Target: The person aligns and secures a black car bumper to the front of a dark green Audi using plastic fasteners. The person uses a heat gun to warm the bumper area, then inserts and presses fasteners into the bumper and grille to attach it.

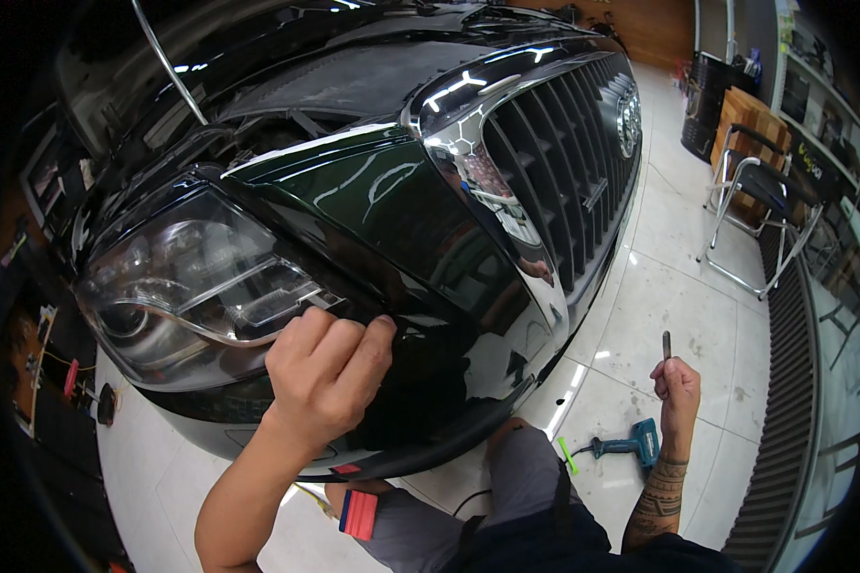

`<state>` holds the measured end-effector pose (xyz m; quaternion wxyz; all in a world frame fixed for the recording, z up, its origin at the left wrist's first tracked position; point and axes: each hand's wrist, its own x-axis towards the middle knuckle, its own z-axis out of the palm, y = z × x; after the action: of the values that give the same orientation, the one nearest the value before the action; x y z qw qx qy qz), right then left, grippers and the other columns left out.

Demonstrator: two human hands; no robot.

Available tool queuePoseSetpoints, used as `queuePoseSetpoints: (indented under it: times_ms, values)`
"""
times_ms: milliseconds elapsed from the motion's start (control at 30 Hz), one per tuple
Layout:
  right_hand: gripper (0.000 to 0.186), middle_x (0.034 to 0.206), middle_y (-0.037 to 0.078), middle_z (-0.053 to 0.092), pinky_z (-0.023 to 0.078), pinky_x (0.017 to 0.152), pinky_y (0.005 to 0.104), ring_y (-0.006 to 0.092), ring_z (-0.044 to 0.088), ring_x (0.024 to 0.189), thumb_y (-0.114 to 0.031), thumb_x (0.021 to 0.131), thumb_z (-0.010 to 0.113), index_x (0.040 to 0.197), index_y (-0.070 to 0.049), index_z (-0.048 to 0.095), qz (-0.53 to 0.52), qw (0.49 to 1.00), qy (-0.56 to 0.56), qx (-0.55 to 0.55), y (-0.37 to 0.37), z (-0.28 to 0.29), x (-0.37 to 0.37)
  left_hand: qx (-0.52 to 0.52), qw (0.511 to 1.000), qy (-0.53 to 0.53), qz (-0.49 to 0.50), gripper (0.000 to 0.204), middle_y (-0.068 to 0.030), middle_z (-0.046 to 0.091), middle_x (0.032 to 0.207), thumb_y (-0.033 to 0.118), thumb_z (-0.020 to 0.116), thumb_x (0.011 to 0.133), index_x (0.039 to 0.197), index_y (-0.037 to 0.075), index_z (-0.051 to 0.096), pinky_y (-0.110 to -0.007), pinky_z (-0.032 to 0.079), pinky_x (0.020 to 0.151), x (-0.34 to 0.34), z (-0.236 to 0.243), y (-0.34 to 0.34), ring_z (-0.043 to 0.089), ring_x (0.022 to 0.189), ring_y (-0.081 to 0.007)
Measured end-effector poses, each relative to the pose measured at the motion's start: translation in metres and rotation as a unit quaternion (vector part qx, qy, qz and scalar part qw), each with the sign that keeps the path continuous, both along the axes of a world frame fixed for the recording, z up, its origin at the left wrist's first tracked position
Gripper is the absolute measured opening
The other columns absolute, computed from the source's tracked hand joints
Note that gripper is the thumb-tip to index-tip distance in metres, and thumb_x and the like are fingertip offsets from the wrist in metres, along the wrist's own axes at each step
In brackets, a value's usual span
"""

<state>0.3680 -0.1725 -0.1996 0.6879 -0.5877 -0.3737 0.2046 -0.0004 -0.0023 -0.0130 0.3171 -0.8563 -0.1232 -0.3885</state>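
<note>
My left hand [327, 368] is closed with its fingers curled against the dark green front of a car, just beside the inner lower corner of the headlight [196, 263]. What its fingertips pinch, if anything, is hidden. Away from the car on the right, my right hand [677, 387] grips a slim dark stick-like tool [667, 344] that points upward; its exact kind is too small to tell. The glossy bumper [430, 382] and the panel beside the chrome-edged grille [564, 172] reflect the ceiling lights.
A teal heat gun [631, 446] lies on the tiled floor below my right hand, beside a thin bright green strip [568, 456]. A red squeegee-like block [359, 516] rests at my thigh. Farther right stand a folding chair [760, 196] and a black drum [707, 105]. The hood is raised.
</note>
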Motion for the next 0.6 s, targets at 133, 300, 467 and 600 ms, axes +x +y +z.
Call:
queuePoseSetpoints:
  times_ms: [133,300,467,600]
  values:
    - [0.042,0.055,-0.008,0.032,0.016,0.049,0.0244,0.0034,0.024,0.052,-0.035,0.096,0.053,0.072,-0.001,0.058,-0.006,1.0,-0.006,0.004,-0.004,-0.001,0.003,0.013,1.0,-0.017,-0.002,0.03,-0.0026,0.041,0.066,0.001,0.072,0.061,0.09,-0.002,0.069,-0.028,0.032,0.046,0.0,0.001,0.0,0.044,0.057,-0.0157]
    - [0.042,0.056,-0.008,0.032,0.016,0.049,0.0241,0.0032,0.024,0.052,-0.036,0.096,0.054,0.072,-0.001,0.058,-0.015,1.0,-0.004,0.003,-0.011,-0.001,0.008,0.023,0.999,0.023,0.024,0.028,-0.0036,0.041,0.067,0.001,0.07,0.062,0.089,-0.003,0.069,-0.028,0.032,0.046,0.004,0.005,-0.002,0.045,0.058,-0.0159]
    - [0.042,0.056,-0.008,0.032,0.016,0.049,0.024,0.003,0.024,0.052,-0.035,0.096,0.053,0.072,-0.001,0.058,-0.016,1.0,0.002,0.004,-0.012,-0.002,0.009,0.023,0.999,0.032,0.032,0.022,-0.004,0.04,0.068,0.002,0.067,0.063,0.085,-0.002,0.067,-0.029,0.034,0.048,0.008,0.007,-0.003,0.047,0.059,-0.0169]
    - [0.042,0.056,-0.008,0.032,0.016,0.049,0.0241,0.0031,0.024,0.052,-0.034,0.097,0.053,0.072,-0.001,0.058,-0.009,1.0,0.004,0.004,-0.011,0.0,0.005,0.009,0.997,0.048,0.061,0.02,-0.0048,0.041,0.07,0.005,0.067,0.062,0.081,0.0,0.063,-0.029,0.036,0.05,0.011,0.01,-0.004,0.048,0.062,-0.018]
